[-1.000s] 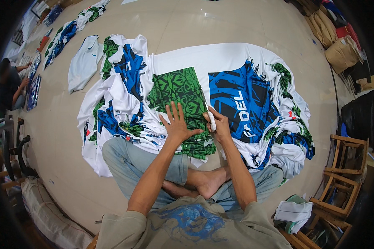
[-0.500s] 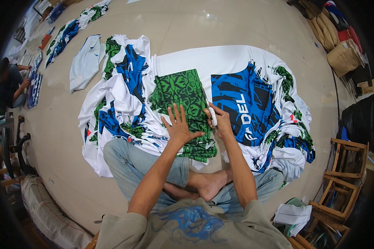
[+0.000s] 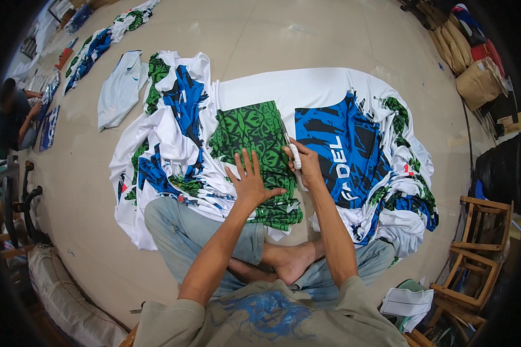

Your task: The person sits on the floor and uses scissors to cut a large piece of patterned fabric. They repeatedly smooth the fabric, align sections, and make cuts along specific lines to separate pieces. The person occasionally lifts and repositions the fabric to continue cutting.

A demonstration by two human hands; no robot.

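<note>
My left hand [image 3: 250, 184] lies flat with fingers spread on a green and black patterned panel [image 3: 250, 127]. The panel's lower part is bunched in folds near my crossed legs. In my right hand [image 3: 309, 168] is a pair of scissors [image 3: 296, 156] with white-wrapped handles. Their blades point away from me along the panel's right edge, at a white gap beside it. Right of the gap lies a blue and black printed panel [image 3: 324, 136] with white lettering. White cloth [image 3: 255, 87] runs behind both panels, joining crumpled heaps on each side.
A pale garment piece [image 3: 120, 92] and a printed cloth strip [image 3: 92, 55] lie on the tiled floor at the far left. Another person [image 3: 17, 115] sits at the left edge. Wooden frames [image 3: 474, 272] and brown paper bags [image 3: 480, 84] stand on the right.
My right hand and the scissors have moved slightly away from me along the green panel's right edge. My left hand stays flat in about the same place on the cloth.
</note>
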